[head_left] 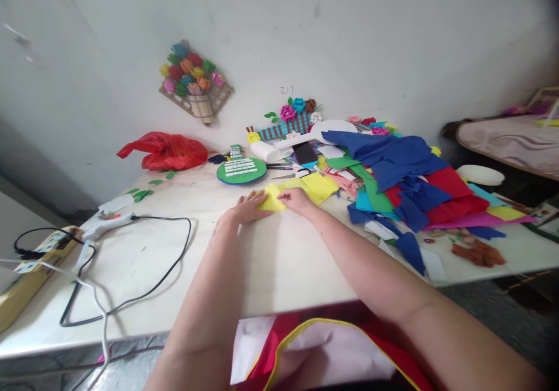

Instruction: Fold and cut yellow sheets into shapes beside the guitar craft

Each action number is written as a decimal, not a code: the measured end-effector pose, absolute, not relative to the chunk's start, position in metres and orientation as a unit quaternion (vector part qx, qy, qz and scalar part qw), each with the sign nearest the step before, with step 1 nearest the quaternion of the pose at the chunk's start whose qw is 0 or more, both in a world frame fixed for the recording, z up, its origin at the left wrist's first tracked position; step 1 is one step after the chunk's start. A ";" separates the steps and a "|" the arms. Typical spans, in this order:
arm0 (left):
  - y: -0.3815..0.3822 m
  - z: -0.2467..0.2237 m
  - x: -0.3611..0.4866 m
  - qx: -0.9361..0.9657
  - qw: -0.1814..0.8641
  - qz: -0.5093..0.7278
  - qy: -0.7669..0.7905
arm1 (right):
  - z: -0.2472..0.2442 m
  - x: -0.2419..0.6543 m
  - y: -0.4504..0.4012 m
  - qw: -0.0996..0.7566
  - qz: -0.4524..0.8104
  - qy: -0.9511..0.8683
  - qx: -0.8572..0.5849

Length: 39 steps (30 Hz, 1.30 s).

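A green, blue-edged guitar-shaped craft (241,171) lies on the counter (297,263). Left of the craft sits a red plastic bag (174,151); above and left of it, a bunch of artificial tulips (188,71) hangs on the wall (371,48). Right of the craft are a smartphone (304,153) and, farther off, blue sheets (388,155). In front and well left of the craft lie a glue gun (111,224) and power strip (43,257).

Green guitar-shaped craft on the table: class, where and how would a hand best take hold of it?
Probably by the left rim of the green guitar-shaped craft, coming from the left, with the grip pinching top and blue edge. Its round body lies flat; dark slim tools lie close on its right, the left hand is in front, and white strips cross its top.
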<state>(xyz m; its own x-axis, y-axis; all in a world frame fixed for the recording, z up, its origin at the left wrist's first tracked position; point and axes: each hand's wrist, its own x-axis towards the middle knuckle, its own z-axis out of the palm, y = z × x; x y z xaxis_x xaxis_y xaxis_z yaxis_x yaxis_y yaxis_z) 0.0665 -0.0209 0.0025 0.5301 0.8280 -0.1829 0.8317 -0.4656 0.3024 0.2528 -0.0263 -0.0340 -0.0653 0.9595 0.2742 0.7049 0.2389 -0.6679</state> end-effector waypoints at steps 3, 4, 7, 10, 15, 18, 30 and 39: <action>-0.022 0.004 0.067 0.854 0.169 -0.031 0.492 | -0.035 0.253 -0.027 0.338 0.156 -0.719 -0.587; -0.023 0.004 0.067 0.853 0.165 -0.040 0.493 | -0.034 0.252 -0.027 0.331 0.146 -0.722 -0.589; -0.025 0.006 0.068 0.853 0.152 -0.065 0.496 | -0.031 0.251 -0.032 0.299 0.115 -0.735 -0.597; -0.026 0.008 0.069 0.853 0.136 -0.087 0.496 | -0.025 0.250 -0.038 0.266 0.076 -0.749 -0.603; -0.022 0.005 0.067 0.849 0.136 -0.066 0.506 | -0.017 0.249 -0.045 0.224 0.063 -0.744 -0.626; -0.016 -0.001 0.064 0.839 0.118 -0.020 0.531 | -0.015 0.250 -0.045 0.223 0.093 -0.726 -0.644; -0.013 -0.004 0.064 0.881 0.036 0.044 0.470 | -0.015 0.252 -0.044 0.250 0.137 -0.709 -0.645; -0.015 -0.005 0.081 0.906 0.080 0.030 0.414 | -0.016 0.252 -0.044 0.245 0.130 -0.711 -0.646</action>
<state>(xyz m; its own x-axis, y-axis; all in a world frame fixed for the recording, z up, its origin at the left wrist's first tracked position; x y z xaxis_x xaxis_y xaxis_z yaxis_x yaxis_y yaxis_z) 0.0809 -0.0154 -0.0046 0.6556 0.7550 -0.0113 0.7455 -0.6447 0.1691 0.2522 -0.0438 -0.0161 -0.0453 0.9826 0.1802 0.8547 0.1315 -0.5022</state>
